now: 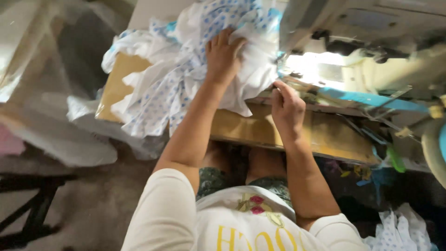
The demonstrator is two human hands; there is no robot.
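A pile of white cloth with blue dots (176,79) lies heaped on a wooden sewing table (325,135). My left hand (223,56) presses flat on top of the cloth, fingers spread over a plain white part. My right hand (286,108) sits at the cloth's right edge near the table's front, fingers curled; whether it pinches the cloth I cannot tell. Just right of both hands stands a sewing machine (367,42) with a lit work area under its head.
More dotted cloth (399,230) lies on the floor at the lower right. A clear plastic sheet (42,69) covers things on the left. A dark frame (28,204) stands at the lower left. Scraps and blue strips (371,98) clutter the table's right side.
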